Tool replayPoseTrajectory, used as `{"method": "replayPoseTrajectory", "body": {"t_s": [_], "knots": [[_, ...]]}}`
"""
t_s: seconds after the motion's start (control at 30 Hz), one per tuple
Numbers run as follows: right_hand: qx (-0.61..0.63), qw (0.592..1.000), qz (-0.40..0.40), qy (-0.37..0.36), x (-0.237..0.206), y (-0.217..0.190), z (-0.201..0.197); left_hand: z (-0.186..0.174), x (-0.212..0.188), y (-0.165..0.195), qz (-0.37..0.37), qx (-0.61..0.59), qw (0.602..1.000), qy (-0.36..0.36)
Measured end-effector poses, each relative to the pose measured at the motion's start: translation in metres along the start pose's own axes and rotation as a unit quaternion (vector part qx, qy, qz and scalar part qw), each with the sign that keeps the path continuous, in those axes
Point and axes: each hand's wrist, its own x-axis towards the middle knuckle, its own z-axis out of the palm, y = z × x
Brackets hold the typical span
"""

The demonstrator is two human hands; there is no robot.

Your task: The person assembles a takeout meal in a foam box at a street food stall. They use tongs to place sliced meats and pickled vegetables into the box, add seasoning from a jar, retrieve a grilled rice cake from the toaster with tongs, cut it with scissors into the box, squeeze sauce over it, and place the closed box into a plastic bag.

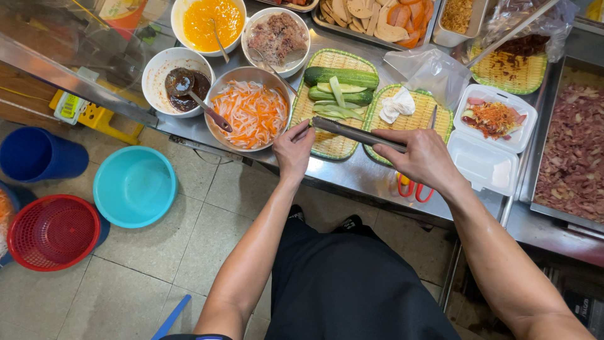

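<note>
My right hand [423, 157] grips metal tongs [352, 133] that point left over a green woven tray [331, 143]. My left hand [293, 150] rests at the tongs' tip, fingers touching it, right beside a metal bowl of shredded carrot and white radish [250, 112]. Whole cucumbers and cucumber strips [340, 88] lie on the same tray just beyond the tongs. An open white foam box [497, 126] with sliced meats and shredded topping sits to the right of my right hand.
Bowls of dark sauce [176, 80], yellow sauce [207, 24] and minced meat [275, 38] stand behind. A second green tray [434, 116] holds a white cloth. Red scissors [409, 187] lie near the counter's edge. On the floor are a teal basin [134, 186], red basket [53, 232] and blue bucket [38, 154].
</note>
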Motion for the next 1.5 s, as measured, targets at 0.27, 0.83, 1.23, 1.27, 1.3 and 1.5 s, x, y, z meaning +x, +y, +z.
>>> {"method": "replayPoseTrajectory", "body": {"t_s": [0.27,0.83,1.23,1.27,1.3,1.5], "knots": [[-0.005,0.999,-0.025,0.032,-0.003,0.0,0.002,0.003,-0.003,0.01,0.014,0.015,1.0,-0.003],[0.003,0.992,0.058,0.112,-0.004,0.023,-0.004,0.001,0.004,0.008,0.01,-0.026,1.0,-0.003],[0.02,0.994,0.094,0.058,0.002,0.01,0.001,0.005,0.0,0.012,0.016,-0.03,0.999,-0.012],[0.032,0.996,0.067,0.057,0.001,0.007,0.004,0.006,0.0,0.013,0.018,-0.035,0.999,-0.016],[0.043,0.997,0.04,0.054,0.0,0.004,0.006,0.007,-0.001,0.013,0.018,-0.04,0.999,-0.019],[0.003,1.0,0.025,0.012,-0.005,0.002,0.002,0.011,-0.004,0.013,0.048,-0.019,0.999,-0.016]]}}
